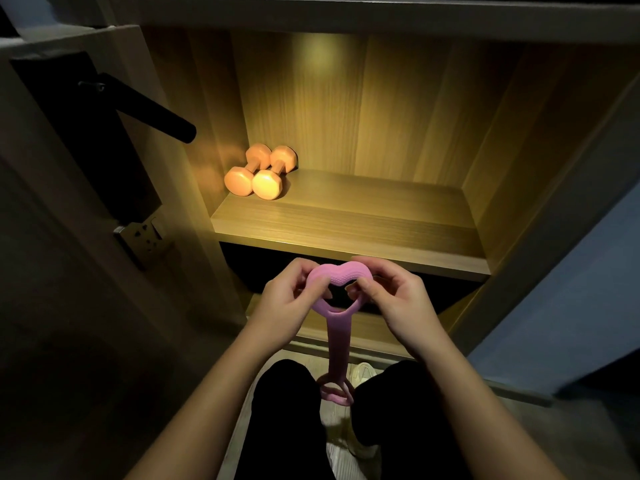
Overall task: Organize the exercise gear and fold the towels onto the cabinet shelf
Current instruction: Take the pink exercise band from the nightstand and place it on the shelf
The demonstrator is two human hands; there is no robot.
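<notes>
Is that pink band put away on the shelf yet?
Not yet. The left hand and right hand hold the pink resistance band in front of the shelf, its tail hanging down.

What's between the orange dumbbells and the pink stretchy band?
In the head view, only bare shelf board lies between the dumbbells and the pink band.

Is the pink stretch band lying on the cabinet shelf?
No, the left hand and right hand hold the band in front of the shelf.
</notes>
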